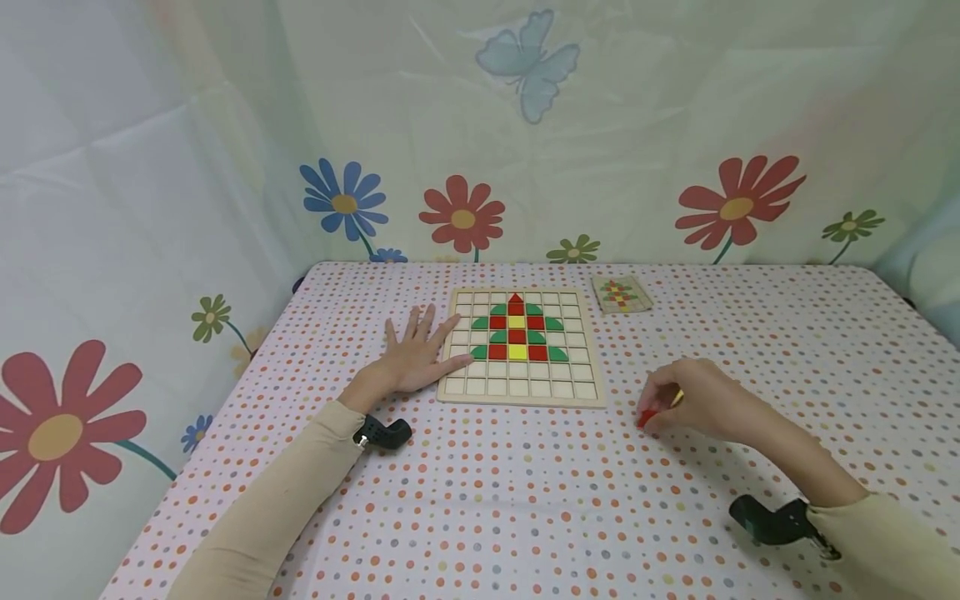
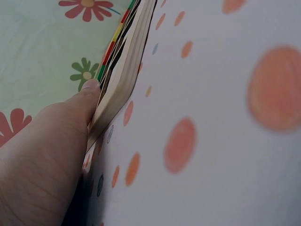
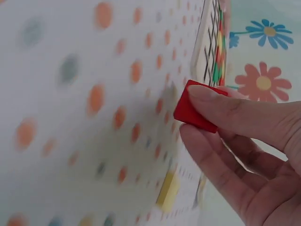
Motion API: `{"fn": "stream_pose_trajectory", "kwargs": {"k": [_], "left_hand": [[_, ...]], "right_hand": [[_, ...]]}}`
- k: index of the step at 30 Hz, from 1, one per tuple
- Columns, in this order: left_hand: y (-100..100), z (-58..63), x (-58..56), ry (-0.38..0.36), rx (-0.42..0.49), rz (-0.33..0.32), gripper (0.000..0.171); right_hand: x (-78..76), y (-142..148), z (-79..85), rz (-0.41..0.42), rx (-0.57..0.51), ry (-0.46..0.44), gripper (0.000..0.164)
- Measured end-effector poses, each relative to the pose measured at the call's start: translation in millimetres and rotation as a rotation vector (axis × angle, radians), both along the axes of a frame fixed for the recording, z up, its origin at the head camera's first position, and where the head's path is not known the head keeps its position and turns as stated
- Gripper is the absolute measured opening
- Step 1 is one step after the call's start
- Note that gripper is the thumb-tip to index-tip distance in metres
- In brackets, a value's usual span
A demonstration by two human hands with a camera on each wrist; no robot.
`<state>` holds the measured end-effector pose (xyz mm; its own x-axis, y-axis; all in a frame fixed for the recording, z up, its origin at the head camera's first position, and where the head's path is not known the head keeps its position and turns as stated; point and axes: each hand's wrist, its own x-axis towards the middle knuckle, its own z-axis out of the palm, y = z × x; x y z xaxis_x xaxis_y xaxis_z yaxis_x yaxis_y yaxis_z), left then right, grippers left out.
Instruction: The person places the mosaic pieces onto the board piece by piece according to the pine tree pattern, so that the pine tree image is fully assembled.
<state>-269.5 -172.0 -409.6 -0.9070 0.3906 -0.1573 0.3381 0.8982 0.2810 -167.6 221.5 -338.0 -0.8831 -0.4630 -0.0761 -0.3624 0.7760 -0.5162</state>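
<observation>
A wooden grid board (image 1: pixel 540 402) lies on the table with red, yellow and green pieces set in a tree shape. My left hand (image 1: pixel 415 357) rests at its left side, fingers spread and straight. The left thumb (image 2: pixel 89 92) touches the board's edge. To the right of the board, my right hand (image 1: pixel 697 400) pinches a red square block (image 3: pixel 195 107) between thumb and fingers, just above the tablecloth. A yellow block (image 3: pixel 168 192) sits on the cloth close to that hand; in the head view the hand partly covers it.
Behind the board's right corner lies a small pattern card (image 1: pixel 621 295) with a similar tree. A dotted cloth (image 1: pixel 480 508) covers the table. Flowered curtain (image 1: pixel 600 142) hangs along the back and left. Each wrist wears a black camera mount (image 1: pixel 386 433).
</observation>
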Motion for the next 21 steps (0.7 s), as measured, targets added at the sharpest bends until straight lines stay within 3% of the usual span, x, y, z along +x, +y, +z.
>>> {"fn": "stream_pose_trajectory", "kwargs": {"k": [6,10,15,21], "left_hand": [[0.3,-1.0,0.0,-0.003,-0.016,0.005,0.086],[0.7,-0.8,-0.1,0.001,-0.006,0.006,0.086],[1.0,0.9,0.4,0.007,-0.007,0.003,0.086],[-0.5,-2.1,-1.6,0.005,-0.008,0.008,0.087]], "right_hand": [[-21.1,-42.3,5.9,0.054,-0.115,0.047,0.009],[-35.3,-67.9,6.6,0.064,-0.192,0.071,0.011],[-52.4,-93.4,-3.6,0.064,-0.248,0.078,0.013],[-64.2,-114.4,-17.4,0.024,-0.239,0.060,0.011]]}}
